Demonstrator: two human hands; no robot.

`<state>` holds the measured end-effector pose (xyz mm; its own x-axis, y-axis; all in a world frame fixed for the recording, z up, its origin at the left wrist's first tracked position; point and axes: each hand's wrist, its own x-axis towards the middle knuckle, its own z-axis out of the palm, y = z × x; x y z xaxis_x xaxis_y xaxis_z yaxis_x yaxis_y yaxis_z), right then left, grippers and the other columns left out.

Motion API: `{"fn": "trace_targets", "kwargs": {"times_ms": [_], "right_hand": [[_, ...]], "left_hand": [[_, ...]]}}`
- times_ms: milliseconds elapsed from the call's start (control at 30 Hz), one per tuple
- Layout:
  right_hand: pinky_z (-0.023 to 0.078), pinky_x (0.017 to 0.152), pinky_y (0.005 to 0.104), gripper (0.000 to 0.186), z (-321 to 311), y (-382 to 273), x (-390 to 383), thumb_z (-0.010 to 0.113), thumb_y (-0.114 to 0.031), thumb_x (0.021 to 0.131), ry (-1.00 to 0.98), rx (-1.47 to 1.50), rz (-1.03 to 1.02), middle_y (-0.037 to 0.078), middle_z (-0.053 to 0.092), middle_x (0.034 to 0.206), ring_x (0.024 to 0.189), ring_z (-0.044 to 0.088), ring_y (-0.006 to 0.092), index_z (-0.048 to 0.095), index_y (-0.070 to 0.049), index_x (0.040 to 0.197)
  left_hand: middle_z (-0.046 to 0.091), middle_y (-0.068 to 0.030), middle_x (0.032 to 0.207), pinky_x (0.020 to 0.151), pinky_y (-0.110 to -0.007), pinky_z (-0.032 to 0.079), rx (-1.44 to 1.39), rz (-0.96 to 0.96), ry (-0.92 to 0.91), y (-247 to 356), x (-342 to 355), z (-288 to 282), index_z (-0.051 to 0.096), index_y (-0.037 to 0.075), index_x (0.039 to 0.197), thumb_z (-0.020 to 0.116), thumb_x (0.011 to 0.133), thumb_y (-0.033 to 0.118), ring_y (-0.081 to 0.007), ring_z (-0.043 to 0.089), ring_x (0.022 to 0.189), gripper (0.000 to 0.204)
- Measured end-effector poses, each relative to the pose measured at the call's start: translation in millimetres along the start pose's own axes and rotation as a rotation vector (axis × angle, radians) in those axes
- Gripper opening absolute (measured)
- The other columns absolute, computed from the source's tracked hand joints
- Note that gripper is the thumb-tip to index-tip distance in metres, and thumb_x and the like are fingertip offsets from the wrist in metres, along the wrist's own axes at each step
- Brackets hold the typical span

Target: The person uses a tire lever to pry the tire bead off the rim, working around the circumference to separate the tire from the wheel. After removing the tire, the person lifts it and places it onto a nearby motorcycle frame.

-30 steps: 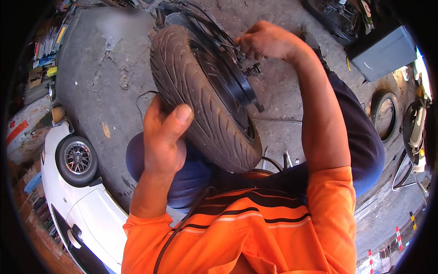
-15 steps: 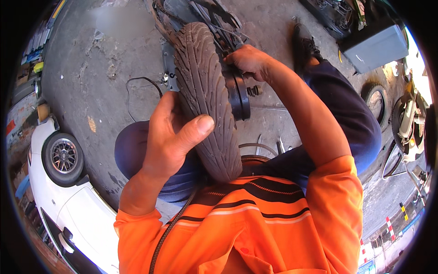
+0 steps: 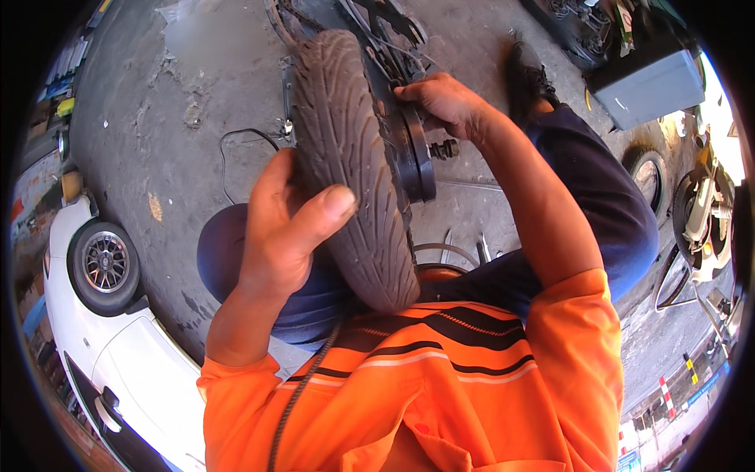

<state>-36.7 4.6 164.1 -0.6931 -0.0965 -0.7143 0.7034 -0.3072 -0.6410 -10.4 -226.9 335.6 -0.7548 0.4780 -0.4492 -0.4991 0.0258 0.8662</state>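
Observation:
A worn black motorcycle wheel (image 3: 346, 141) stands upright between my legs, its tread toward me and its near end close to my shirt. My left hand (image 3: 287, 232) grips its left side, with the thumb pressed on the tread and the fingers hidden behind the tyre. On the wheel's right side, a round black hub part (image 3: 415, 161) sticks out, with a dark threaded axle end (image 3: 444, 149) beside it. My right hand (image 3: 444, 102) is closed above that hub, by the dark frame (image 3: 385, 39); what its fingers hold is hidden.
A thin black cable (image 3: 228, 149) loops on the concrete floor at left. Tools (image 3: 481, 250) lie between my legs. Further out are a white car (image 3: 126, 346) at left, and a grey box (image 3: 649, 86), a loose tyre (image 3: 649, 177) and motorcycle parts (image 3: 700, 212) at right.
The wheel's far end has leaned slightly left and away. My left hand has shifted a little left with it. My right hand has moved slightly right and away.

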Motion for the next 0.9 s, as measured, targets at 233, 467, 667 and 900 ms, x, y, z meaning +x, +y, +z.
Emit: {"fn": "trace_targets", "kwargs": {"times_ms": [233, 467, 667, 900], "right_hand": [[0.057, 0.061, 0.0370, 0.024, -10.7, 29.6, 40.1, 0.065, -0.021, 0.096, 0.007, 0.153, 0.096, 0.007, 0.066, 0.081, 0.069, 0.065, 0.0203, 0.070, 0.000, 0.106], [0.056, 0.092, 0.0348, 0.038, -18.9, 46.2, 48.1, 0.058, -0.007, 0.094, 0.001, -0.221, -0.193, 0.017, 0.071, 0.111, 0.098, 0.069, 0.0221, 0.063, 0.002, 0.131], [0.054, 0.094, 0.0372, 0.037, -20.5, 58.5, 60.1, 0.058, -0.011, 0.094, -0.026, 0.037, -0.163, 0.015, 0.071, 0.115, 0.102, 0.067, 0.0226, 0.064, 0.001, 0.128], [0.052, 0.083, 0.0376, 0.035, -24.9, 62.6, 71.8, 0.061, -0.039, 0.097, -0.150, 0.271, -0.030, 0.007, 0.068, 0.108, 0.090, 0.062, 0.0198, 0.068, -0.010, 0.116]], "left_hand": [[0.062, -0.0151, 0.120, 0.098, -0.033, 0.047, 0.091, -0.046, -0.041, -14.6, 18.4, -4.3, 0.049, -0.008, 0.124, 0.071, 0.092, 0.017, -0.0171, 0.060, 0.109, 0.046], [0.063, -0.0146, 0.119, 0.097, -0.032, 0.047, 0.031, -0.019, 0.006, -14.2, 21.9, -3.4, 0.048, -0.006, 0.124, 0.071, 0.092, 0.017, -0.0164, 0.060, 0.107, 0.046], [0.063, -0.0149, 0.119, 0.096, -0.031, 0.048, 0.039, -0.003, 0.002, -12.8, 24.8, -0.6, 0.049, -0.007, 0.124, 0.071, 0.092, 0.018, -0.0162, 0.061, 0.107, 0.046], [0.064, -0.0146, 0.117, 0.095, -0.031, 0.049, 0.034, -0.011, 0.029, -5.6, 32.5, 7.1, 0.049, -0.009, 0.125, 0.069, 0.094, 0.018, -0.0158, 0.062, 0.104, 0.045]]}}
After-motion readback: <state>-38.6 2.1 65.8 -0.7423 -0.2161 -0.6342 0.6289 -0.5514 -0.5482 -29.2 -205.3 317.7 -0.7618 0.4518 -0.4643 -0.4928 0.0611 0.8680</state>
